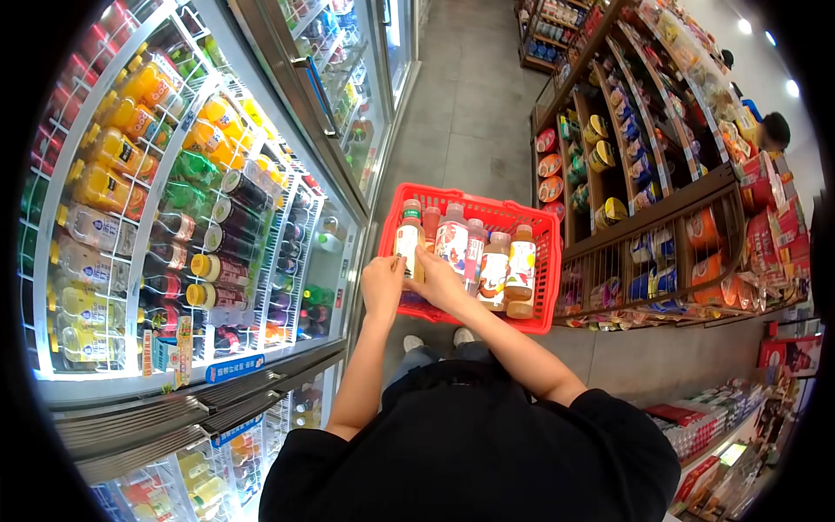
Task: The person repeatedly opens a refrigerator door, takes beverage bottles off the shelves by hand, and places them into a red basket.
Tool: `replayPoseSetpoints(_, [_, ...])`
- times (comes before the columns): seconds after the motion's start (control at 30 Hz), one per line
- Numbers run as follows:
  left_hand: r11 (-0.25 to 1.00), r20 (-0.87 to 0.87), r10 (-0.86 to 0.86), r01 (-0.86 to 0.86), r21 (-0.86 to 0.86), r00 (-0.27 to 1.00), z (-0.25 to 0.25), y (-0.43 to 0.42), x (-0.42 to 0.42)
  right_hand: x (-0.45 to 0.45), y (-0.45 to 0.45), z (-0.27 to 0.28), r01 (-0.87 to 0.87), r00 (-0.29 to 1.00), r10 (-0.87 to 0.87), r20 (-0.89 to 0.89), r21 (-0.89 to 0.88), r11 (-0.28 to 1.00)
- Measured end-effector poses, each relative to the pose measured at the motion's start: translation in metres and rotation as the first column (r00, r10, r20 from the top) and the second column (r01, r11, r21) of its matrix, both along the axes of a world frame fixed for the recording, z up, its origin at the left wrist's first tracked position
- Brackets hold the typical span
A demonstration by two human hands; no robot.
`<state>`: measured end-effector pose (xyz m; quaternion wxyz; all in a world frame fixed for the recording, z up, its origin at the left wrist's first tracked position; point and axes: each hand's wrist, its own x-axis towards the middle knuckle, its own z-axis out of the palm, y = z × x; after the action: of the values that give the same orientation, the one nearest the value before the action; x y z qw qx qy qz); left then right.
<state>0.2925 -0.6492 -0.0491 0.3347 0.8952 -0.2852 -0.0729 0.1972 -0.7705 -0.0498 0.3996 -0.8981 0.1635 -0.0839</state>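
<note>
Steadying the slim, green-capped plastic bottle with a cream label (407,244) calls for light, even support low on its body, without nudging the colourfully labelled plastic bottles (494,271) towards three o'clock; it is at the nine o'clock side of the red, slotted plastic basket (546,261), its long axis running roughly twelve to six, cap towards twelve; the right hand (441,282) pinches its lower part, thumb along the side; the left hand (381,285) curls beside it, fingers bunched, whether pinching anything one cannot tell.

Lit drinks fridge (196,187) at left, brown snack shelves (648,196) at right, grey tiled floor (452,113) between.
</note>
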Motion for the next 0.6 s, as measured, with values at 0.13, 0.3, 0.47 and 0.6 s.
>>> replayPoseSetpoints(0.13, [0.987,-0.080,0.049,-0.061,-0.146,0.996,-0.002,0.008,-0.003,0.000,0.007,-0.017,-0.028,0.996,0.030,0.080,-0.025,0.999])
replayPoseSetpoints(0.3, [0.982,-0.006,0.006,-0.007,-0.188,1.000,-0.018,0.017,0.000,-0.002,0.006,-0.014,-0.063,0.996,0.063,0.064,-0.002,0.998])
replayPoseSetpoints(0.47, [0.950,-0.096,0.070,-0.096,-0.298,0.993,-0.016,0.017,-0.011,-0.011,0.001,-0.005,-0.071,0.983,0.067,0.170,0.018,0.997])
replayPoseSetpoints(0.6, [0.916,-0.154,0.133,-0.181,-0.357,0.979,0.002,0.013,-0.019,-0.017,-0.009,0.004,-0.064,0.979,0.015,0.203,0.240,0.969])
